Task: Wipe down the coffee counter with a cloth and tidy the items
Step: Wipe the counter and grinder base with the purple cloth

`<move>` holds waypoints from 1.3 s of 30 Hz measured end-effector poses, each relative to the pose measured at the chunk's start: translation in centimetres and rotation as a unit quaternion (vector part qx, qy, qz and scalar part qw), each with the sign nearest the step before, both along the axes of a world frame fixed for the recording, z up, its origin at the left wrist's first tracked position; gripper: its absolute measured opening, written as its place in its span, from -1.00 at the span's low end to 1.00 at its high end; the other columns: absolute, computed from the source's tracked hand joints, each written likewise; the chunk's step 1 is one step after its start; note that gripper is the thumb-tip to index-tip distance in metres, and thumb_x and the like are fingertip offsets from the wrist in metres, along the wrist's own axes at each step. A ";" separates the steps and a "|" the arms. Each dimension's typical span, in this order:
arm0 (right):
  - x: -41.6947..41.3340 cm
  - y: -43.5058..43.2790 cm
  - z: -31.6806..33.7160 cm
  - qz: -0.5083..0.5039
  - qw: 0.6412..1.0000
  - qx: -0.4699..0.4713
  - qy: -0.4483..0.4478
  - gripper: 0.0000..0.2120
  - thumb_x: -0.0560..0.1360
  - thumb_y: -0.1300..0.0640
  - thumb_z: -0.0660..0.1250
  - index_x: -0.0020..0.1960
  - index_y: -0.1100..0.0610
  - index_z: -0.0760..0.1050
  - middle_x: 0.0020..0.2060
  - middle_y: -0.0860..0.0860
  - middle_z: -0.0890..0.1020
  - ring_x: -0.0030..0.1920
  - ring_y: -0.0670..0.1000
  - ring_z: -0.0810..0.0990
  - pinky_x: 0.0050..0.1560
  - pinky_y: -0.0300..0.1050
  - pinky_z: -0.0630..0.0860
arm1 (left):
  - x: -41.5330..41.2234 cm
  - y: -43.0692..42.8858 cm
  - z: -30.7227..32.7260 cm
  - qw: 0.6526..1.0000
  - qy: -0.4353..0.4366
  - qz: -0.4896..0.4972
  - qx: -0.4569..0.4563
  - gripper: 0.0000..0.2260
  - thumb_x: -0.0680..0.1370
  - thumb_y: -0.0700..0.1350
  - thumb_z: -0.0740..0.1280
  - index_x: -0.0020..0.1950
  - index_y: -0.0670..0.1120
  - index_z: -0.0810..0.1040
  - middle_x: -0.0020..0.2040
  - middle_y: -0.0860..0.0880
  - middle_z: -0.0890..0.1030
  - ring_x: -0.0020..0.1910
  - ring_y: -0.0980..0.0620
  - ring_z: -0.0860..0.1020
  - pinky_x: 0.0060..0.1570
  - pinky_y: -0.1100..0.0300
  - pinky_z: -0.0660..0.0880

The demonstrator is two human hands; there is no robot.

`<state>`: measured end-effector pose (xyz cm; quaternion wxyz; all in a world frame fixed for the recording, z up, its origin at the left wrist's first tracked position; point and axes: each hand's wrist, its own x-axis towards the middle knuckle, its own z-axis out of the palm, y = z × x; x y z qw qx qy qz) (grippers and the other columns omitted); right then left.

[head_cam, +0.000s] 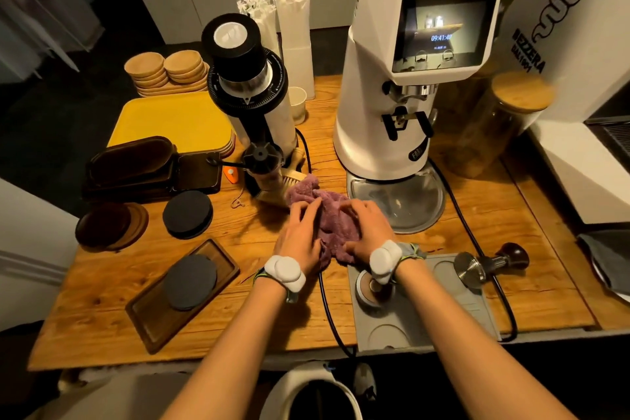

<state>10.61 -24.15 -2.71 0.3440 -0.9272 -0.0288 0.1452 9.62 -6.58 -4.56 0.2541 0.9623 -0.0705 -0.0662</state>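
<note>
A crumpled purple cloth (332,215) lies on the wooden counter (102,300) in front of the two grinders. My left hand (300,235) presses on its left part with fingers spread over the fabric. My right hand (366,227) rests on its right part, fingers curled into the folds. Both wrists wear white bands. The cloth's near edge is hidden under my hands. A brush (289,179) lies just behind the cloth at the foot of the black-topped grinder (252,95).
A large white grinder (402,78) with a metal tray stands right of the cloth; black cables run across the counter. A grey tamping mat (426,317) with a tamper (491,262) sits at front right. Dark coasters, wooden trays, a yellow tray (170,123) and stacked wooden saucers fill the left.
</note>
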 end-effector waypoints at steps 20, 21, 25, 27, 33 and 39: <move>4.2 0.1 -1.3 0.061 0.995 -0.073 -0.014 -0.37 0.39 0.17 0.48 0.42 0.07 0.40 0.24 0.10 0.49 0.26 0.17 0.50 0.27 0.06 0.47 | 3.8 -2.6 -1.9 0.999 0.026 -0.007 -0.040 -0.42 0.47 -0.30 0.32 0.49 -0.06 0.37 0.25 -0.06 0.39 0.14 -0.13 0.52 0.14 -0.02 0.50; 4.0 0.0 -1.2 0.063 0.995 -0.079 -0.009 -0.36 0.38 0.15 0.49 0.43 0.05 0.39 0.19 0.12 0.49 0.22 0.19 0.51 0.23 0.06 0.49 | 3.5 -2.6 -1.8 0.999 0.023 -0.008 -0.043 -0.44 0.47 -0.30 0.33 0.47 -0.06 0.40 0.21 -0.05 0.41 0.12 -0.11 0.52 0.12 -0.02 0.50; 2.7 -0.2 -0.7 0.076 0.992 -0.096 -0.002 -0.51 0.37 0.05 0.49 0.27 0.02 0.49 0.02 0.15 0.53 0.08 0.21 0.55 0.09 0.06 0.54 | 1.9 -2.5 -1.6 0.998 0.008 -0.030 -0.059 -0.65 0.51 -0.23 0.32 0.29 -0.07 0.58 0.10 -0.06 0.50 0.07 -0.10 0.54 0.08 0.01 0.51; 1.9 -0.6 -0.6 0.068 0.994 -0.081 0.012 -0.73 0.36 0.08 0.49 0.04 0.03 0.57 -0.09 0.10 0.62 -0.02 0.16 0.62 -0.01 0.00 0.59 | 1.0 -2.5 -1.9 0.997 0.013 -0.046 -0.052 -0.71 0.52 -0.20 0.33 0.23 -0.06 0.62 0.10 -0.06 0.52 0.09 -0.10 0.55 0.10 0.02 0.51; 1.0 -1.3 -0.7 0.034 0.996 -0.066 0.040 -0.79 0.29 0.17 0.52 -0.10 -0.02 0.63 -0.03 -0.05 0.71 -0.02 0.03 0.66 -0.06 -0.22 0.53 | 0.3 -2.9 -2.0 0.998 0.001 -0.053 -0.037 -0.79 0.52 -0.18 0.36 0.15 -0.06 0.54 0.11 -0.04 0.40 0.02 -0.10 0.51 0.01 -0.01 0.55; 2.5 -1.2 -0.9 0.020 0.997 -0.074 0.007 -0.66 0.31 0.21 0.51 0.07 0.02 0.67 -0.09 0.04 0.72 -0.04 0.09 0.66 0.09 -0.07 0.59 | 3.4 -3.8 -1.0 0.997 0.007 -0.070 0.029 -0.69 0.48 -0.20 0.39 0.20 -0.14 0.44 0.35 -0.11 0.28 0.15 -0.21 0.49 0.05 -0.10 0.52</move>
